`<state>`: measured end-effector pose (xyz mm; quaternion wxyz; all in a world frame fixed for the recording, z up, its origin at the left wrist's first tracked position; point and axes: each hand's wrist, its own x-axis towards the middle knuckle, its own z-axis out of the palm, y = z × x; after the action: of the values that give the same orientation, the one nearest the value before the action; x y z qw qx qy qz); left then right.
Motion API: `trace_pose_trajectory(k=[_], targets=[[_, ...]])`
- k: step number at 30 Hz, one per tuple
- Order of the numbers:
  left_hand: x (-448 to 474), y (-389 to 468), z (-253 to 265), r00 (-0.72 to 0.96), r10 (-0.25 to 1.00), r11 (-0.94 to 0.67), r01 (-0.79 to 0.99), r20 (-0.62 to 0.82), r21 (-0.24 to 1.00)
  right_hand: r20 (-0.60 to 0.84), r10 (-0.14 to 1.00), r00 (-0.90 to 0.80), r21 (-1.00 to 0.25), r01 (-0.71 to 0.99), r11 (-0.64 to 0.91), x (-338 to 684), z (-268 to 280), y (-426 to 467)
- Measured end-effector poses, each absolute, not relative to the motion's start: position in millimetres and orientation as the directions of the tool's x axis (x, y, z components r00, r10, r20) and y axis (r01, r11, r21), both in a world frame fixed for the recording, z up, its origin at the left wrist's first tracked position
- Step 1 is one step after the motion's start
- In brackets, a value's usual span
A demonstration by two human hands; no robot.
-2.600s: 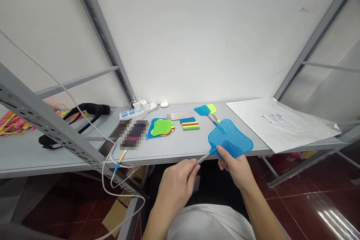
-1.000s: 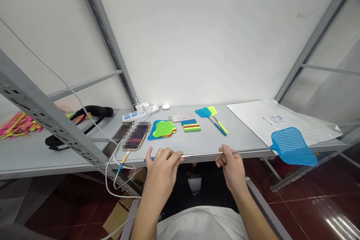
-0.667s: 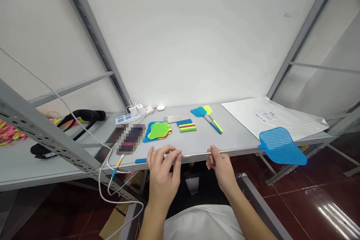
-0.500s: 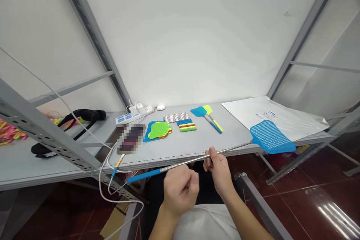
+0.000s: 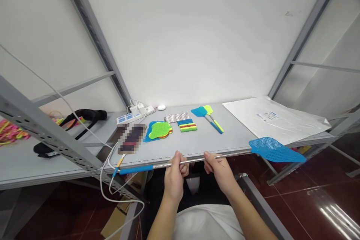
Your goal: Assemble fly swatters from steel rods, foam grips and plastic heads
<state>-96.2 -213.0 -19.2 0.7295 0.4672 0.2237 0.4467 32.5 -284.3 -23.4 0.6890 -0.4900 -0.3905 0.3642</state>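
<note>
A blue fly swatter [image 5: 194,160] with an extended metal rod stretches sideways in front of the table edge. My left hand [image 5: 174,176] pinches the rod right of its blue handle. Further along, my right hand [image 5: 218,168] is closed on the same rod, thumb on top. The perforated blue head points right, beside a white plastic bag. On the table [image 5: 174,150] lie a stack of swatter heads [image 5: 159,130], green on top, a row of metal rods [image 5: 177,117], and several coloured handles [image 5: 188,126]. Two compact swatters [image 5: 210,119], blue and yellow-green, lie side by side.
The white bag [image 5: 275,118] covers the table's right part. At left are a power strip [image 5: 128,118], a blurred-out phone-like object [image 5: 131,139], white cables [image 5: 101,183] and a black strapped item [image 5: 84,120]. Grey metal shelf posts [image 5: 53,131] frame both sides.
My left hand has turned from a raised fist near the handle to a pinch on the rod. The swatter is now nearer level, its handle raised and its head slightly lower and tilted flatter.
</note>
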Motion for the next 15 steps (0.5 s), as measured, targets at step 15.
trace_pose_trajectory(k=[15], targets=[[-144,-174,10,0.317,0.948,0.149,-0.485,0.014,0.862,0.061,0.726,0.685,-0.897,-0.282,0.341,120,-5,-319]])
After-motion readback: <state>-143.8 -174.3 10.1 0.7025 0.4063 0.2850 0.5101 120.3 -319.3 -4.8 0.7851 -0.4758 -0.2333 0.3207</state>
